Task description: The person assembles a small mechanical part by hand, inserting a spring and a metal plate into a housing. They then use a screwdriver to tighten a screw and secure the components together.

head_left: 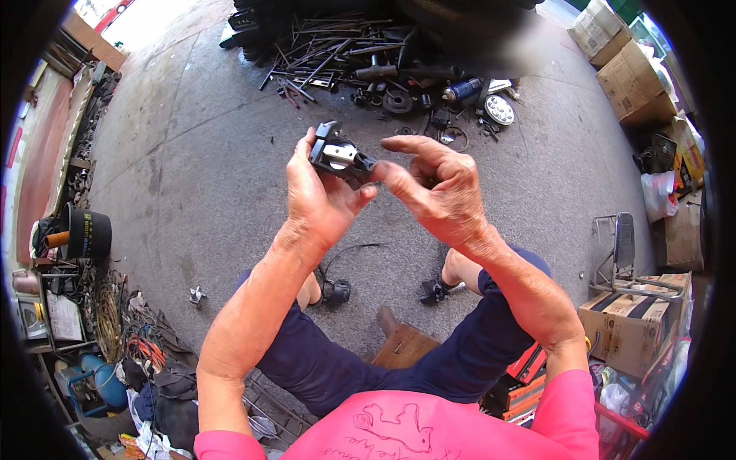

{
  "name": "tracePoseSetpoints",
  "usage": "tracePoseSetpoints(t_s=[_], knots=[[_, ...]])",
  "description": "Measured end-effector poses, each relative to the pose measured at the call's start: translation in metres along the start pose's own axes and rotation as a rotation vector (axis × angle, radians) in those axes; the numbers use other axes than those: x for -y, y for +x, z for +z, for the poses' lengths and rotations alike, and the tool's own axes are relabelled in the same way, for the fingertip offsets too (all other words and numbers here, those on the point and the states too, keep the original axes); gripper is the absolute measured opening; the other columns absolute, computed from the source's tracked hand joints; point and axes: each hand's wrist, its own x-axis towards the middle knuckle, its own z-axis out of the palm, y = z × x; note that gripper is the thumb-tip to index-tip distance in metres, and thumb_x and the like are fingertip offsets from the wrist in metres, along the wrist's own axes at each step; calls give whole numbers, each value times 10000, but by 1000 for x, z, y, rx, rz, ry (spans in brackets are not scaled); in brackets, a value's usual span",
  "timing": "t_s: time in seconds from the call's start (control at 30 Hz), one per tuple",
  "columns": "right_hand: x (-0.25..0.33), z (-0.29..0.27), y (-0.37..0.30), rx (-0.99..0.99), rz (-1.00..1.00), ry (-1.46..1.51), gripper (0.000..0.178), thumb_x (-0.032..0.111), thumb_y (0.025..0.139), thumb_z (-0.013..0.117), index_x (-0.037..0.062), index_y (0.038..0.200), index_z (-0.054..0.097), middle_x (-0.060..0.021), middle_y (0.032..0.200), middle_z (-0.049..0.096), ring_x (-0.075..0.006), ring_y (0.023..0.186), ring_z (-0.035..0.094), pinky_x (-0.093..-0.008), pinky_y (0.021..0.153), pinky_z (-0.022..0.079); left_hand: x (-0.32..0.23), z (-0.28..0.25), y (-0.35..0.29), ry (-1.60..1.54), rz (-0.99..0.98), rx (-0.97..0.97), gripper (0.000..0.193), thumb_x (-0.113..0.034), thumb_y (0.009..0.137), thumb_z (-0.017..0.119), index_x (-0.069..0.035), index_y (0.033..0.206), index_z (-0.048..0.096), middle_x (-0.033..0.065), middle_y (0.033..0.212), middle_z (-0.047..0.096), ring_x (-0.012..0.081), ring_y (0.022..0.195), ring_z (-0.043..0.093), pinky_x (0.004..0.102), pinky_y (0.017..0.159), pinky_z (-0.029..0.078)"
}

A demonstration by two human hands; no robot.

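My left hand (318,192) is raised in front of me, its fingers and thumb wrapped round a black mechanical part with a silver metal piece in it (340,156). The exact kind of part does not show. From the right, my right hand (441,180) reaches toward it. Its thumb tip is at the part's right end, slightly blurred, while the index finger stretches out above it, apart from the thumb. The other fingers of that hand curl inward. Both hands are above the grey floor (230,184), between my knees and a metal pile.
A pile of metal rods and tools (330,54) lies ahead. Near it are a blue spray can (462,90) and a round silver plate (499,110). Cardboard boxes (632,80) line the right. A small metal part (197,297) lies left, near heaped cables (109,314).
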Motion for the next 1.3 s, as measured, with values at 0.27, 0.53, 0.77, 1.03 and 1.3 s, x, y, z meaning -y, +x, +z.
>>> tracePoseSetpoints(t_s=[0.27,0.53,0.77,1.03,1.3], knots=[[-11,9,-1,65,-39,2,243,111,776,696,-20,977,658,-26,488,501,-39,443,414,-241,408,327,8,2,0,73,-22,9,408,-531,907,401,-156,830,542,2,715,597,153,651,594,314,535,463],[-14,11,-4,33,-58,-89,220,109,762,697,-10,943,661,-53,475,466,-60,420,407,-251,404,320,10,6,-2,173,1,-37,344,-497,880,498,-161,816,537,-18,689,587,130,596,567,297,507,432],[-12,10,-5,82,-8,-101,154,95,760,677,-16,860,640,-81,509,505,-103,429,471,-273,416,350,9,-3,-3,286,53,39,346,-444,903,501,-117,829,583,2,720,597,129,621,551,275,540,401],[-10,12,-8,13,-104,-297,147,90,773,633,-25,858,599,-125,557,568,-220,487,591,-341,466,431,15,7,-9,534,167,-39,357,-470,887,532,-123,817,579,-25,676,578,83,600,529,253,528,364],[3,4,-2,123,78,-140,217,97,788,650,-25,967,637,-126,587,594,-174,501,598,-283,473,435,8,5,1,142,-42,-6,382,-468,921,402,-129,812,539,14,682,573,143,563,545,270,442,399]])
